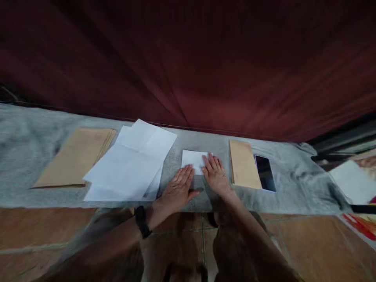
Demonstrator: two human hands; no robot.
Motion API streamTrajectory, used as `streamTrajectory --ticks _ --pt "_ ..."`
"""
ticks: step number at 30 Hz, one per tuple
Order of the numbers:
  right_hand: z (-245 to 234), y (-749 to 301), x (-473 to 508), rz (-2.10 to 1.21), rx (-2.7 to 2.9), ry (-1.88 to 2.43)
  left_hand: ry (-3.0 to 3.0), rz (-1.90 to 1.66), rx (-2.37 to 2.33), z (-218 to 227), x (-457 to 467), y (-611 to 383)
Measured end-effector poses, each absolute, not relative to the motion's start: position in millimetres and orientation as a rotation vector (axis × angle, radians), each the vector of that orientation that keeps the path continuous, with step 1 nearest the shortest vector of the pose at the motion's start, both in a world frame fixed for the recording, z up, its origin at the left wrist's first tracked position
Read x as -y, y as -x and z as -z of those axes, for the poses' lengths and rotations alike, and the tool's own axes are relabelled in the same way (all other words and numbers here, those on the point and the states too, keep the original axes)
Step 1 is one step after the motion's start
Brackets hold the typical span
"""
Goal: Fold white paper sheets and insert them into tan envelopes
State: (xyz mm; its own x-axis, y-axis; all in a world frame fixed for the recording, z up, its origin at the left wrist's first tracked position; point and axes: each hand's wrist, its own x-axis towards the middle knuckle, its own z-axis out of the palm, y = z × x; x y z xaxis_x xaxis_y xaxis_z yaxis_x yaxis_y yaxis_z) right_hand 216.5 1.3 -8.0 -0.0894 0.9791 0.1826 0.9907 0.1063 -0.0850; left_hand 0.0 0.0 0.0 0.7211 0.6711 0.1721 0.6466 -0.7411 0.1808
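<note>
A small white folded paper lies flat on the grey cloth-covered surface in front of me. My left hand rests with its fingers stretched out, the fingertips over the paper's lower left corner. Across the paper's right side lie the outstretched fingers of my right hand. Both palms face down, and neither hand grips anything. Part of the paper is hidden under my fingers.
Loose white sheets overlap to the left, beside a stack of brown envelopes. On the right, smaller brown envelopes lie against a phone. A dark red curtain hangs behind. Another white sheet is at far right.
</note>
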Motion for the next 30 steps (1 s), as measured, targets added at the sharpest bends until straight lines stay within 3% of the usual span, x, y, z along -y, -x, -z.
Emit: streamTrajectory --ticks 13,30 --pt "12 -236 2 0.046 2.062 1.994 -2.811 -0.414 -1.223 -5 -7 8" --pt "-9 -230 -9 -0.189 1.759 2.071 -2.964 -0.057 -1.227 -38 -30 -20"
